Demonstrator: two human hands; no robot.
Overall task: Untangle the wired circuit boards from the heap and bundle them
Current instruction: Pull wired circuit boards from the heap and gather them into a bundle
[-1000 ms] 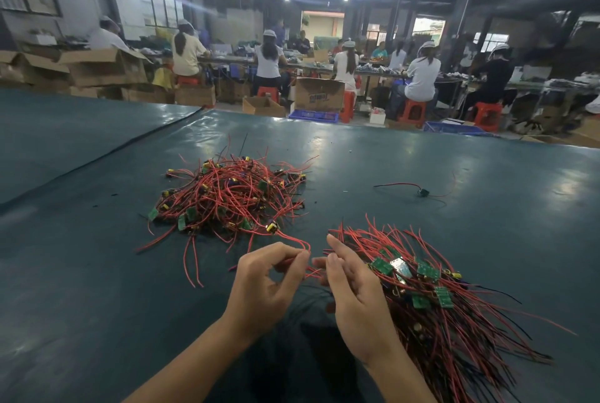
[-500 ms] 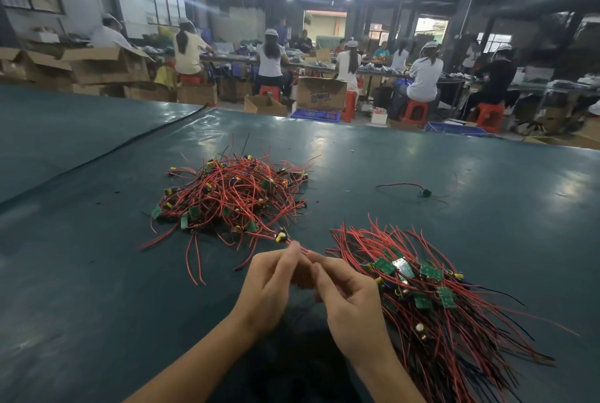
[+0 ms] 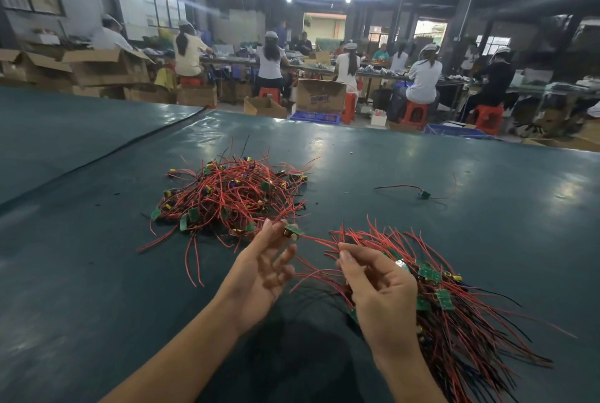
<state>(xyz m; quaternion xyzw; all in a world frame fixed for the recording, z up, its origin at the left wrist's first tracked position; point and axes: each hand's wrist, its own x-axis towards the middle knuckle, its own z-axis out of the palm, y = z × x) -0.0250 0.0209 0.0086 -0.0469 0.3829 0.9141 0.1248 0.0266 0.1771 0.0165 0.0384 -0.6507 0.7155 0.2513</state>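
Pulling apart is the big change here: half a second back both hands were bunched together on one spot. Now the left hand (image 3: 263, 272) and right hand (image 3: 383, 295) have separated, with a red wire (image 3: 319, 239) strung between them. The left thumb and forefinger look to be pinching the little green board (image 3: 293, 230) at one end (the other fingers just hang loose and spread). The right thumb and forefinger are closed on the wire further along.

So I'd say this piece is basically out of the tangle, though I can't tell if a strand near the left fingertips is caught on it. The heap (image 3: 233, 195) sits just beyond the left fingers and is well stocked, so there's plenty left to do. The sorted bundle (image 3: 454, 321) lies under and to the outside of the right fingers, wires roughly combed one way. My guess is this piece goes onto that bundle next. One stray piece (image 3: 423, 195) sits on the worktop (image 3: 97, 272), far beyond the right fingers.
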